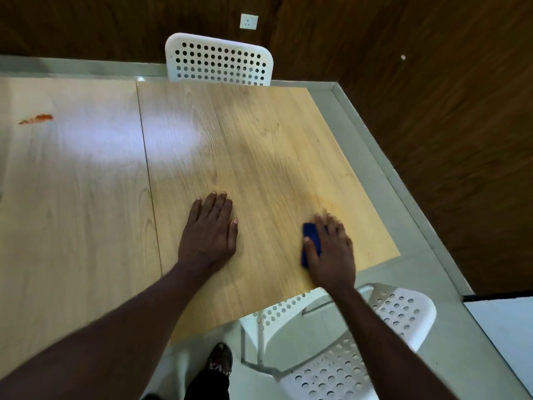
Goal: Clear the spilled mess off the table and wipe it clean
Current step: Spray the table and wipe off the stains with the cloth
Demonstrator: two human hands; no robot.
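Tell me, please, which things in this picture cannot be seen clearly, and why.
Blue wiping thing, head view: the right hand covers most of it; cloth or sponge, cannot tell.
Right hand's grip: motion blur hides whether its fingers curl.
Red smear, far left: small and blurred; its substance is unclear.
Table: cut off by the left edge; any mess beyond is unseen.

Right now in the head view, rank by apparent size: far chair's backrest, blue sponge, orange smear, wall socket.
1. far chair's backrest: largest by far.
2. blue sponge: visible part only; the rest is under the right hand.
3. orange smear and wall socket: look alike in area, long and thin versus squarish, so unranked.
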